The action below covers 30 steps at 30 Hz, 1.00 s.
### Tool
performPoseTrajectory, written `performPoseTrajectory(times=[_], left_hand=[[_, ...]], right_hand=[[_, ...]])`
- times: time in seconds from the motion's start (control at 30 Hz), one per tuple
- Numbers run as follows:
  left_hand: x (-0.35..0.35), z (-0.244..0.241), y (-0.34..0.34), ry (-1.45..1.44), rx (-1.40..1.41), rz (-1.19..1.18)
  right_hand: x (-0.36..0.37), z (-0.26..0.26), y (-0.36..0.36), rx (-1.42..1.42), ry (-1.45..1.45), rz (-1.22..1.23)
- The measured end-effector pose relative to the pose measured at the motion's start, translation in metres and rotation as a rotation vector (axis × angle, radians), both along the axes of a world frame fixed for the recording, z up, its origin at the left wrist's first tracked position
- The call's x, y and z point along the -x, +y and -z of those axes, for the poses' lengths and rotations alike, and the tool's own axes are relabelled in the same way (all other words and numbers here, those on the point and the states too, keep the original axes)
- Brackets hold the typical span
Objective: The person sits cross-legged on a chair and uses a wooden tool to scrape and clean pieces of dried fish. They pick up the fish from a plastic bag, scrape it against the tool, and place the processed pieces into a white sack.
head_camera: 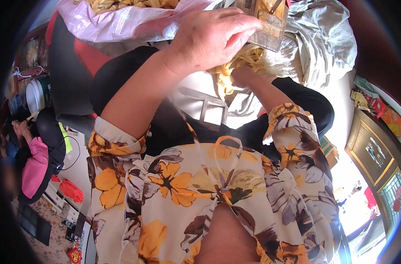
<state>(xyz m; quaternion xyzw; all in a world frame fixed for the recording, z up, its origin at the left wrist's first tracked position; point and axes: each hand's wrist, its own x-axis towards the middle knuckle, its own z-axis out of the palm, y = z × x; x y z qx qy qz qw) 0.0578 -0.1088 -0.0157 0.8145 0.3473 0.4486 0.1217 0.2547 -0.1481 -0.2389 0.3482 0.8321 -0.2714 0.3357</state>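
My left hand (217, 39) is curled, its thumb and fingertips close together against the edge of a worn wooden block (268, 28). Whether anything is pinched between them is hidden. Lower and to the right, my right hand (245, 76) reaches in among pale yellow husk-like strips (251, 56). Its fingers are turned away and blurred by bright light, so its grip does not show. Some strips hang down just left of that hand. Beneath both hands, between my knees, stands a small wooden frame (215, 100).
A pinkish plastic sack (121, 24) holding more yellow strips lies at the top left. Grey-white cloth (322, 43) is bunched at the upper right. Off to the left, another person in a pink top (35, 165) sits near a white bucket (35, 95). A brown door (369, 148) stands right.
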Motion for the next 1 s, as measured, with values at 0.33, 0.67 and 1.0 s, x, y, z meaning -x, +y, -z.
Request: performPoseTrajectory(times=[0.33,0.67,1.0], left_hand=[[-0.002,0.031,-0.01,0.083,0.968,0.489],[0.026,0.035,0.001,-0.006,0.714,0.141],[0.065,0.073,0.04,-0.41,0.73,0.109]], right_hand=[[-0.015,-0.235,0.018,0.101,0.958,0.808],[-0.106,-0.37,-0.029,-0.319,1.828,0.172],[-0.075,-0.386,-0.045,0.79,1.95,-0.021]])
